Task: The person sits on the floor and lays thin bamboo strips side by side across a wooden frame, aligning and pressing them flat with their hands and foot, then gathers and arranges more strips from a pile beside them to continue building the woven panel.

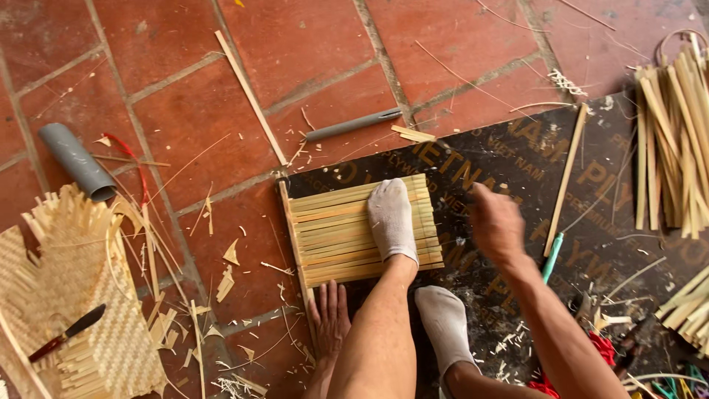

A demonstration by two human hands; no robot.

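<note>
While the person sits on the floor pinning a mat of bamboo slats [336,233] under one socked foot [392,219], the risks stand out from left to right. On the far left a knife [68,332] lies loose on a woven bamboo panel [88,295]; it could be knocked or leaned on. The left hand [329,318] is spread flat, palm down, on the tiles by the mat's lower left corner, holding nothing, and splinters and shavings lie all round it. If the foot shifts, I'd judge the loose slats would slide apart. The right hand [496,225] hovers just right of the mat over the dark board [517,159], fingers curled in; whether it grips anything I cannot tell.

Counted: one knife, one woven panel, two grey tubes, [77,159] and [353,124], one slat mat of roughly a dozen strips, two socked feet, two hands, one long stick [566,177], one bundle of bamboo strips [672,148] at far right.
</note>
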